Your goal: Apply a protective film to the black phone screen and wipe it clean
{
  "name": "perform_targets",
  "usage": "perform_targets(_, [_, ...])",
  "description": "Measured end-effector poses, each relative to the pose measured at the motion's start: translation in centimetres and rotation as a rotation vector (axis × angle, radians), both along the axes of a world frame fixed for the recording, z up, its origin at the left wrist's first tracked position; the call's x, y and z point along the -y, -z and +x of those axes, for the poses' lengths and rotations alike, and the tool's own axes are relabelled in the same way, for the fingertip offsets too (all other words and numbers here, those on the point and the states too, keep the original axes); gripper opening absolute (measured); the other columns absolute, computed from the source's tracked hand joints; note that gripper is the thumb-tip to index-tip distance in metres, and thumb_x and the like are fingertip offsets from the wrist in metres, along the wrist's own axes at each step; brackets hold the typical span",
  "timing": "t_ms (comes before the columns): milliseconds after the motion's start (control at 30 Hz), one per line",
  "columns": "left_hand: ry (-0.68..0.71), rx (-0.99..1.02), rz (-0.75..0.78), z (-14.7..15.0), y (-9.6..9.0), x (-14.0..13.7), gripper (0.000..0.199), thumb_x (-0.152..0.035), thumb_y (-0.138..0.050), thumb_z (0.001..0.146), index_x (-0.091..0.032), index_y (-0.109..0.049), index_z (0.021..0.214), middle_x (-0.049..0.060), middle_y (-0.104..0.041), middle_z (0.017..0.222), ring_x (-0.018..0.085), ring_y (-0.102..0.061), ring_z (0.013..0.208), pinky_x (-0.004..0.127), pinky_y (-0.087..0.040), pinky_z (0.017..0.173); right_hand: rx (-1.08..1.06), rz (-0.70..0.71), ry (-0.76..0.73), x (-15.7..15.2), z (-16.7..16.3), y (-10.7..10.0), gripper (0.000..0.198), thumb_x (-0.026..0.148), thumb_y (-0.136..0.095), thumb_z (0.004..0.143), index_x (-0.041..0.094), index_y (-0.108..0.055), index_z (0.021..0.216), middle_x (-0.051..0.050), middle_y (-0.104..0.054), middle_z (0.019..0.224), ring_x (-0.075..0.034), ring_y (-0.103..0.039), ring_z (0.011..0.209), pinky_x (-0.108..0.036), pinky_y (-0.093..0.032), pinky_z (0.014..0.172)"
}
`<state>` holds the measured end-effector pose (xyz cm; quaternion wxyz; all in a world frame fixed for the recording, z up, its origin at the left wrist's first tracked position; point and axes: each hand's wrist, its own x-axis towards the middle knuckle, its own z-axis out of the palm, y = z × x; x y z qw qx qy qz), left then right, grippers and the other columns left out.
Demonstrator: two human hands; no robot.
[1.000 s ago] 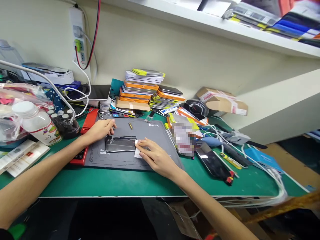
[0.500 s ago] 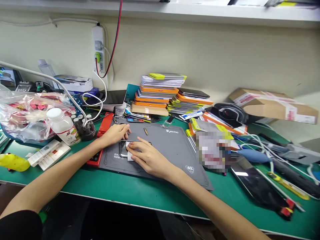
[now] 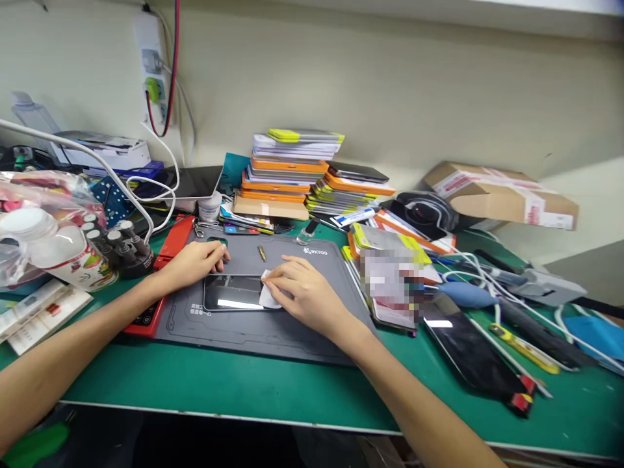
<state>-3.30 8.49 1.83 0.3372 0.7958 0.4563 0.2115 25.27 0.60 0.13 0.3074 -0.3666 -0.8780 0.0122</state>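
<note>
A phone with a glossy black screen [image 3: 233, 292] lies flat on a dark grey work mat [image 3: 244, 341]. My right hand [image 3: 309, 292] is at the phone's right end, its fingers pinching a small white wipe [image 3: 269, 298] against the screen. That hand hides the far right part of the phone. Just beyond the phone's upper left edge rests my left hand [image 3: 197, 263], palm down, fingers loosely bent, with nothing visible in them. Farther back on the mat lies a small brass-coloured tool [image 3: 262, 253].
Stacked flat boxes [image 3: 287, 175] stand behind the mat, near a small glass bottle [image 3: 308, 232]. At left are a white bottle [image 3: 63, 250], screwdrivers [image 3: 119, 244] and a red tool [image 3: 141, 318]. Another phone screen [image 3: 468, 344], a blue blower [image 3: 465, 294] and a yellow cutter [image 3: 524, 348] lie right.
My right hand has slid rightward along the phone with the wipe, uncovering more of the screen. The left hand stays beside the phone's far edge. The camera has turned right and moved closer.
</note>
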Motion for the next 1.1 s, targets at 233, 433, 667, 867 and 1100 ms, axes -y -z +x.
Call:
perform_targets(233, [-0.015,-0.114,0.091,0.5,-1.4,0.5,0.039,-0.050,-0.042,0.105,-0.025,-0.056,0.078,-0.002,-0.063,0.066,0.018,-0.057,0.063,0.031,-0.040,0.066,-0.041,-0.076,0.036,-0.6,-0.4,0.3,0.033,0.029,-0.049,0.114,0.026,-0.081,0.104,-0.007,-0.081,0.107,-0.025,-0.072,0.106,-0.047,-0.055,0.104])
perform_targets(433, [-0.016,-0.159,0.126,0.6,-1.6,0.5,0.042,-0.054,-0.042,0.103,-0.025,-0.046,0.073,-0.001,-0.057,0.065,0.019,-0.052,0.062,0.032,-0.034,0.063,-0.001,-0.086,0.059,-0.7,0.1,-0.2,0.031,0.026,-0.054,0.112,0.023,-0.081,0.096,-0.006,-0.080,0.103,-0.024,-0.070,0.102,-0.044,-0.051,0.098])
perform_targets(667, [-0.015,-0.158,0.129,0.7,-1.7,0.6,0.041,-0.052,-0.041,0.103,-0.025,-0.046,0.073,-0.001,-0.056,0.065,0.019,-0.051,0.062,0.032,-0.034,0.064,0.020,-0.080,0.029,-1.1,-0.3,-0.2,0.029,0.025,-0.056,0.112,0.023,-0.082,0.098,-0.005,-0.082,0.110,-0.023,-0.069,0.107,-0.042,-0.050,0.102])
perform_targets(867, [-0.017,-0.121,0.115,0.8,-1.5,0.5,0.037,-0.047,-0.043,0.102,-0.025,-0.048,0.072,-0.001,-0.056,0.066,0.019,-0.051,0.064,0.032,-0.035,0.065,0.033,-0.074,0.038,-0.8,0.1,-0.3,0.030,0.024,-0.057,0.110,0.024,-0.082,0.093,-0.007,-0.082,0.106,-0.025,-0.071,0.103,-0.046,-0.054,0.098])
perform_targets(1100, [-0.041,0.013,0.033,0.5,-0.9,0.6,0.042,-0.051,-0.048,0.103,-0.024,-0.050,0.071,-0.002,-0.056,0.066,0.016,-0.050,0.063,0.030,-0.038,0.063,0.058,-0.079,-0.040,0.3,-1.6,0.2,0.032,0.030,-0.051,0.113,0.020,-0.079,0.123,-0.013,-0.077,0.129,-0.029,-0.069,0.128,-0.055,-0.051,0.117])
